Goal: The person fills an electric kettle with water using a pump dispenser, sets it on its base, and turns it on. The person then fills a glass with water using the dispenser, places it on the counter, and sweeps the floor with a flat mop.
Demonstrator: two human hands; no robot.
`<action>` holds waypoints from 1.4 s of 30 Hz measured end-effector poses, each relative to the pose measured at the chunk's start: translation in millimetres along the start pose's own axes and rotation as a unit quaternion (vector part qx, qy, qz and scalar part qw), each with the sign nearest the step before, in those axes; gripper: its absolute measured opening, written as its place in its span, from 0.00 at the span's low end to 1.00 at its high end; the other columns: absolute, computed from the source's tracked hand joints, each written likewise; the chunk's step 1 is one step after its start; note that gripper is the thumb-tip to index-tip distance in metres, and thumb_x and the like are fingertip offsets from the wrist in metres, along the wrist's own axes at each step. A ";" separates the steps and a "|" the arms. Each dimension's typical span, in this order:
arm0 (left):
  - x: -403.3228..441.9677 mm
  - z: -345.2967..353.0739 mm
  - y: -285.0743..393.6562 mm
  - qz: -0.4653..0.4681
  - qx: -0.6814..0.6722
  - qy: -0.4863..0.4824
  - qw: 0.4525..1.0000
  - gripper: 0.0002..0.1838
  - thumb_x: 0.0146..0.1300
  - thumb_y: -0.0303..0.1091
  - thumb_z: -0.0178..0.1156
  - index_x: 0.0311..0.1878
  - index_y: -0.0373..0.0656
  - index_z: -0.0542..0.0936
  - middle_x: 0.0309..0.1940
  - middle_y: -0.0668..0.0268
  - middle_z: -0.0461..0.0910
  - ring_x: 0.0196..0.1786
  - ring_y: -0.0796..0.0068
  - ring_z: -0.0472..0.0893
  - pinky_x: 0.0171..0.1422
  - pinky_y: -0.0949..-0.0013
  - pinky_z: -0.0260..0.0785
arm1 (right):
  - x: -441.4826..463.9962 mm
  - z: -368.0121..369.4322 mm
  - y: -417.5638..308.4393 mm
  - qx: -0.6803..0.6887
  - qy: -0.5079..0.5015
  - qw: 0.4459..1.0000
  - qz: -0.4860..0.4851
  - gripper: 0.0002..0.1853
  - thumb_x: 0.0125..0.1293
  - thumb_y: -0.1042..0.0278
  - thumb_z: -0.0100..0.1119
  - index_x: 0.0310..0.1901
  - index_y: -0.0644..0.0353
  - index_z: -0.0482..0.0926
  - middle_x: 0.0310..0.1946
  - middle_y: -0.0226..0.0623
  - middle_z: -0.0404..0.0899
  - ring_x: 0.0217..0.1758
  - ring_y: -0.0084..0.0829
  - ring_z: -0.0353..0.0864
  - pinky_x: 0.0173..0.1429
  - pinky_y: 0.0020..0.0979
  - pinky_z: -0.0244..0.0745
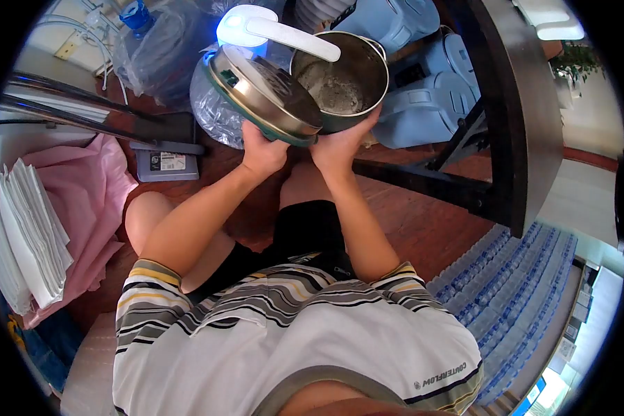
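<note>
My right hand (pixel 336 147) holds a round metal pot (pixel 378 76) from below, its open mouth tilted toward me. Greyish, cloudy matter (pixel 336 90) covers the inside bottom; I cannot tell what it is. My left hand (pixel 262 151) grips a round metal lid (pixel 274 97) with a green rim, tilted beside the pot and overlapping its left edge. Above both sits a white water pump (pixel 246 28) with a blue glow, its spout (pixel 305 43) reaching over the pot's mouth. Under the pump stands a clear water jug (pixel 215 111), partly hidden by the lid.
Light-blue jugs (pixel 426 104) stand to the right behind a dark table frame (pixel 496 139). Another bagged water jug (pixel 159 52) is at the back left. Grey plastic case (pixel 166 165), pink cloth (pixel 93 187) and white stack (pixel 31 232) lie left. Packed bottles (pixel 506 298) fill the right.
</note>
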State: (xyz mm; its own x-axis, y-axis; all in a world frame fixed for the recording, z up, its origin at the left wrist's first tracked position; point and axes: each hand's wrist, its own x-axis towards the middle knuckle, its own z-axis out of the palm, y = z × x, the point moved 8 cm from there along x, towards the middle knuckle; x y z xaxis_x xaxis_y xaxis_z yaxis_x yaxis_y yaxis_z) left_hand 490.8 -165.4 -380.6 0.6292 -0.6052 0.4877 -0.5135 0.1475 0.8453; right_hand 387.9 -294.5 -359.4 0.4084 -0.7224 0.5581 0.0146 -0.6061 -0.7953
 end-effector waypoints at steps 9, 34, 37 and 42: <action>8.8 -6.7 6.9 -0.036 -0.079 0.037 0.996 0.06 0.51 0.22 0.64 0.34 0.36 0.85 0.28 0.66 0.85 0.31 0.79 0.80 0.38 0.72 0.72 | 1.3 0.1 -2.4 -0.010 -0.004 1.000 -0.003 0.71 0.34 0.60 0.86 0.73 0.69 0.41 0.68 0.57 0.53 0.72 0.52 0.56 0.75 0.49 0.51; 5.6 0.8 -18.9 -0.196 -0.228 0.055 0.952 0.05 0.49 0.23 0.60 0.31 0.35 0.80 0.21 0.67 0.77 0.27 0.81 0.74 0.33 0.71 0.69 | 3.9 2.9 -5.5 -0.018 -0.010 1.000 0.005 0.72 0.31 0.59 0.88 0.73 0.68 0.42 0.67 0.58 0.55 0.72 0.52 0.58 0.74 0.49 0.53; 2.7 1.9 -25.1 -0.202 -0.228 0.047 0.951 0.05 0.49 0.23 0.60 0.31 0.35 0.80 0.21 0.66 0.77 0.27 0.81 0.74 0.34 0.71 0.69 | 3.7 3.2 -6.2 -0.024 -0.009 1.000 -0.005 0.72 0.31 0.58 0.88 0.73 0.69 0.42 0.67 0.58 0.55 0.72 0.53 0.58 0.74 0.49 0.52; 7.8 0.5 -14.0 -0.197 -0.238 0.052 0.950 0.05 0.49 0.23 0.60 0.31 0.35 0.80 0.21 0.67 0.77 0.27 0.82 0.74 0.34 0.71 0.69 | 4.6 2.9 -5.9 -0.007 -0.001 1.000 -0.001 0.73 0.31 0.57 0.88 0.73 0.69 0.42 0.68 0.59 0.54 0.72 0.53 0.58 0.74 0.50 0.51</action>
State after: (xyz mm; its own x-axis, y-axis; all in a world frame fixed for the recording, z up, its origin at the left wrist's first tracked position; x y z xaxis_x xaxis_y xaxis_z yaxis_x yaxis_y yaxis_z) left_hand 502.6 -172.6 -388.8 0.7846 -0.6099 0.1114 0.0798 0.2776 0.9574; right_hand 392.3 -293.2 -352.8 0.4102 -0.7208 0.5588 0.0021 -0.6119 -0.7909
